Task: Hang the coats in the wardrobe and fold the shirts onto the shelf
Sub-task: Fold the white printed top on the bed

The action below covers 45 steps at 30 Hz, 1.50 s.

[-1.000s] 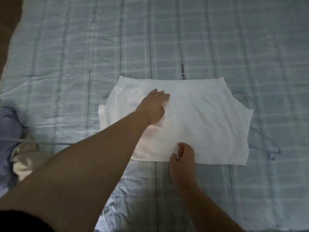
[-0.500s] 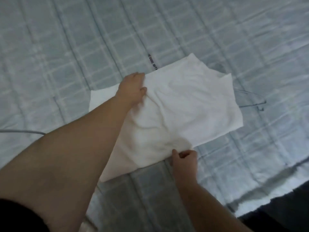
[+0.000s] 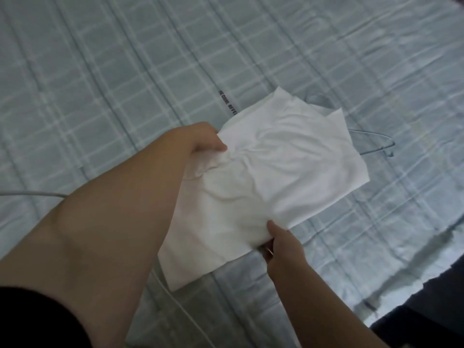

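A white shirt (image 3: pixel 276 172), folded into a rough rectangle, lies on the pale blue checked bedspread (image 3: pixel 125 71), with its near part lifted and wrinkled. My left hand (image 3: pixel 198 140) grips the shirt's far left edge, and the cloth is bunched under the thumb. My right hand (image 3: pixel 281 242) pinches the shirt's near edge, thumb on top and fingers underneath. Under the shirt's far right corner lies a thin wire hanger (image 3: pixel 376 144), of which only the hook and one arm show.
A white cable (image 3: pixel 32 193) runs across the bedspread at the left and passes under my left arm. The bed's edge (image 3: pixel 401 307) runs diagonally at the lower right, with dark floor beyond it.
My left hand went from lying flat on the shirt to gripping its edge. My right hand now pinches the near edge. The shirt has been pulled up, bunched and turned, and the view has swung.
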{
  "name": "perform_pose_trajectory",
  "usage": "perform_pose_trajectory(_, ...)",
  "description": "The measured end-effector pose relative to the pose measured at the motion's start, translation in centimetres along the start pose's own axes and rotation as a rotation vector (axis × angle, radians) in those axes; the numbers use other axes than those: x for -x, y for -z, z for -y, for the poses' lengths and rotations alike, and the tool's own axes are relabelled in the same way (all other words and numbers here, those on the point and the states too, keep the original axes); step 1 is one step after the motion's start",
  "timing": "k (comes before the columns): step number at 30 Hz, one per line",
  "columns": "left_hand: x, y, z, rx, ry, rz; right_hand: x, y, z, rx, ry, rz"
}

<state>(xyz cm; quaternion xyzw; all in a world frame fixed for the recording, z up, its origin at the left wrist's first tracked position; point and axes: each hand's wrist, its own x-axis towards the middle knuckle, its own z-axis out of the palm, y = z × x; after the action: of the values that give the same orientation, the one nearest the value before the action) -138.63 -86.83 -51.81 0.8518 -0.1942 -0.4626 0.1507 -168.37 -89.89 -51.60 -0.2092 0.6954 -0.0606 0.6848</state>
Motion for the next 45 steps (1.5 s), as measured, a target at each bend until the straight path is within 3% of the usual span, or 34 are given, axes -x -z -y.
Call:
perform_pose_trajectory(4, 1.2, -0.6, 0.7, 0.066, -0.052, 0.013, 1.1, 0.2, 0.2, 0.002, 0.056, 0.037)
perform_pose_trajectory(11, 1.4, -0.1, -0.1, -0.024, -0.165, 0.026, 2.3, 0.2, -0.5, -0.078, 0.045, 0.111)
perform_pose_trajectory(20, 1.4, -1.5, 0.0, 0.113, -0.020, 0.197, 1.5, 0.7, -0.5, -0.044, 0.048, 0.067)
perform_pose_trajectory(26, 3.8, 0.1, -0.6, 0.422, 0.007, 0.201, 1.9, 1.8, 0.4, -0.010, 0.130, 0.080)
perform_pose_trajectory(34, 12.0, 2.3, -0.6, 0.718, -0.138, 0.110, 7.1, 4.4, 5.1, 0.053, 0.296, 0.228)
perform_pose_trajectory(37, 16.2, 2.3, -0.5, 0.880, -0.184, 0.035, 9.6, 5.9, 7.9, 0.178, 0.444, 0.258)
perform_pose_trajectory(45, 29.1, -2.9, 1.3, 1.207, -0.240, -0.144, 14.0, 7.9, 14.5, 0.410, 0.660, 0.532)
